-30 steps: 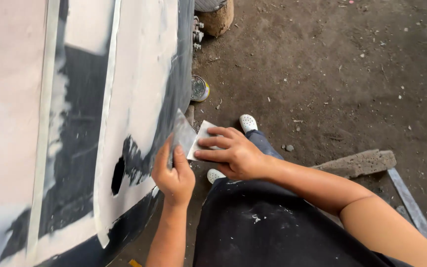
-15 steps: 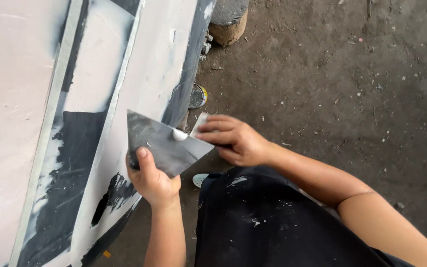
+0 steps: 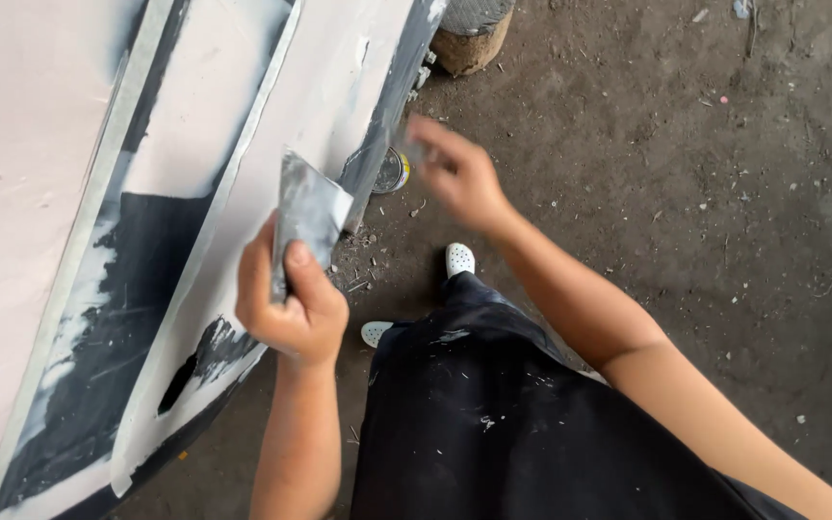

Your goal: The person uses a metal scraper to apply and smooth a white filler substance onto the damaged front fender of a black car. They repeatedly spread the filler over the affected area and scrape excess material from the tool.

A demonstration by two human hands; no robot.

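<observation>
Here, seen from the head camera, the left hand (image 3: 291, 308) is clenched around the lower edge of a flat grey metal spreading blade (image 3: 308, 214), thumb pressed on its face. The blade stands nearly upright, just beside the putty-coated, pale pink vehicle body panel (image 3: 40, 125); whether its edge touches the panel cannot be told. The right hand (image 3: 459, 173) hangs to the right of the panel's lower edge, blurred; whether it grasps anything cannot be told, though its fingers appear loosely curled.

Judging by the grip, spreading would go best with the blade held at a shallow angle to the panel and drawn along the raised rib (image 3: 233, 183) with even pressure, so that the filler feathers out thin.

The blade is smeared with pale filler and has a lighter corner at its upper right. The panel shows dark bare patches (image 3: 137, 289) low down. Below lie a dirt floor (image 3: 705, 193), white perforated clogs (image 3: 458, 258) and dark, speckled trousers (image 3: 493, 414).
</observation>
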